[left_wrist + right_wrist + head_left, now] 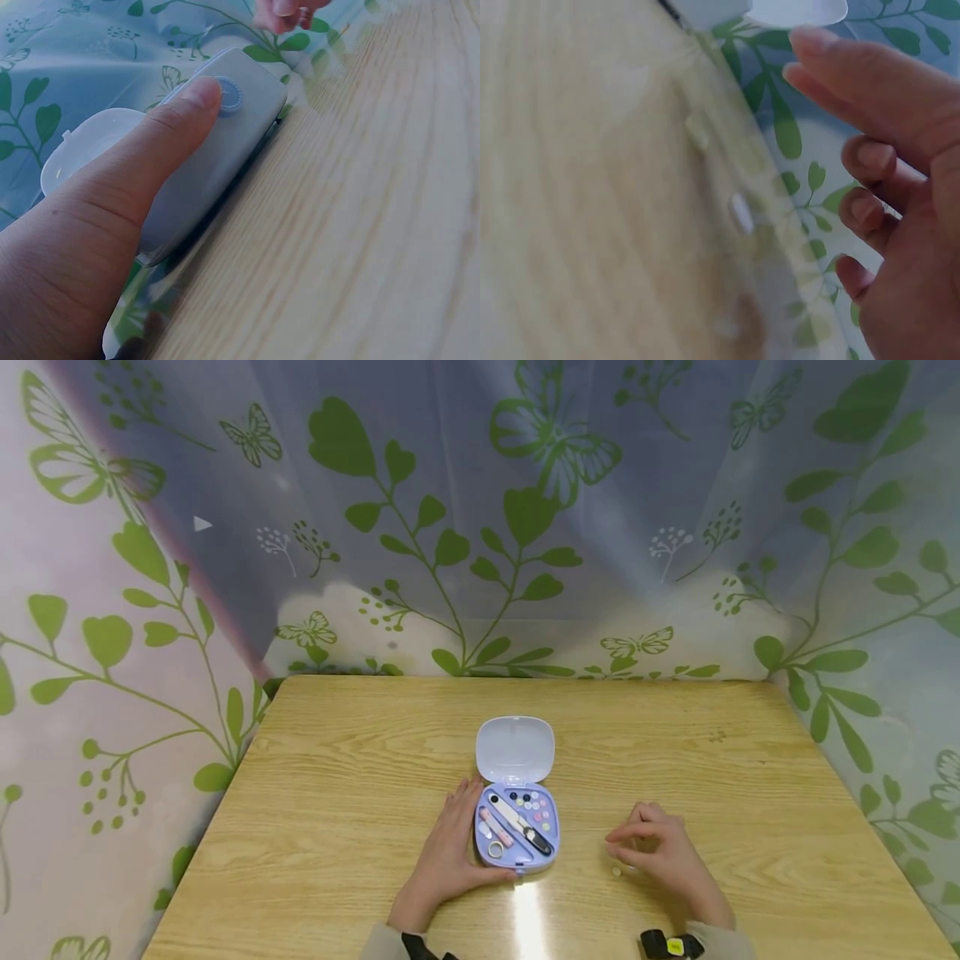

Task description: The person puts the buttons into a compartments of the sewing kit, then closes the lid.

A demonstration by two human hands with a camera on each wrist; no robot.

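A small lilac sewing kit box (517,858) lies on the table with its lid raised. Its compartments hold scissors (510,814) with a black end, a pink-and-white stick (495,828), a ring-shaped item (496,850) and several colored buttons (536,805). My left hand (447,852) holds the box, fingers along its left side and thumb (176,120) on the round front catch. To the right, my right hand (660,852) hovers with thumb and index fingertips close together and the other fingers loosely bent; no object shows between them. Below it lie a yellowish button (697,131) and a whitish one (741,212).
The wooden table (337,793) reaches back to a curtain (465,527) printed with green leaves and butterflies, which also hangs at both sides. The box's translucent lid (515,749) stands up behind it. A dark strap with a yellow-faced piece (675,947) sits on the right wrist.
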